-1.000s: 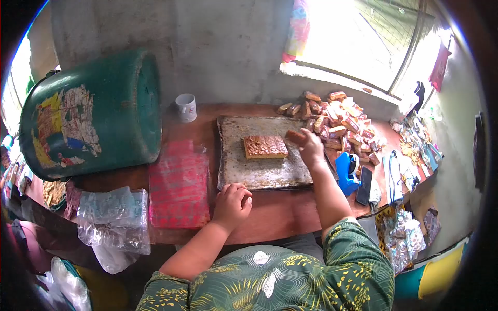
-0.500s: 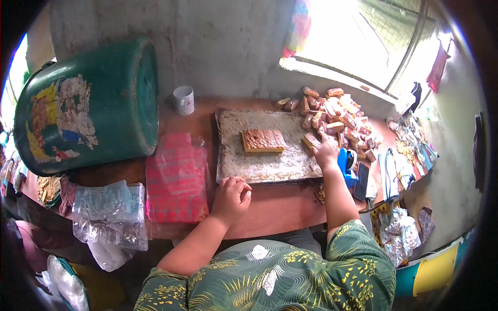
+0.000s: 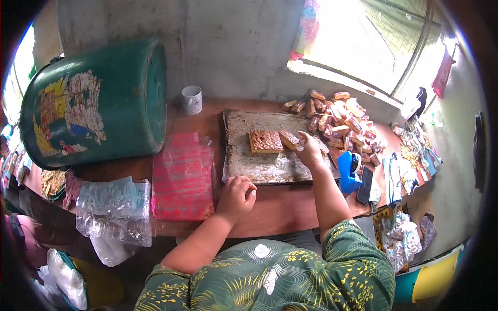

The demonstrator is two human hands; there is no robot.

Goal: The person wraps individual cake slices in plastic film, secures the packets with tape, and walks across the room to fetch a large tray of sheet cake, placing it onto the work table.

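Brown cake (image 3: 266,141) sits on the tray (image 3: 251,172), with a slice (image 3: 288,139) beside its right side. The right hand (image 3: 310,151) pinches that slice's right end between thumb and fingers; another slice (image 3: 322,147) lies partly hidden behind it. The left hand (image 3: 237,197), relaxed and holding nothing, rests at the tray's near-left corner.

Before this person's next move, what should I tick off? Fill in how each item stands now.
1. Cake block flat on the metal tray: ok.
2. Right hand at the cut slice beside the block: ok.
3. Slice firmly gripped: cannot tell; the fingers hide the contact.
4. Left hand steadying the block: not ok; it rests near the tray's near edge.
5. Tape dispenser off the tray: ok, right of it.
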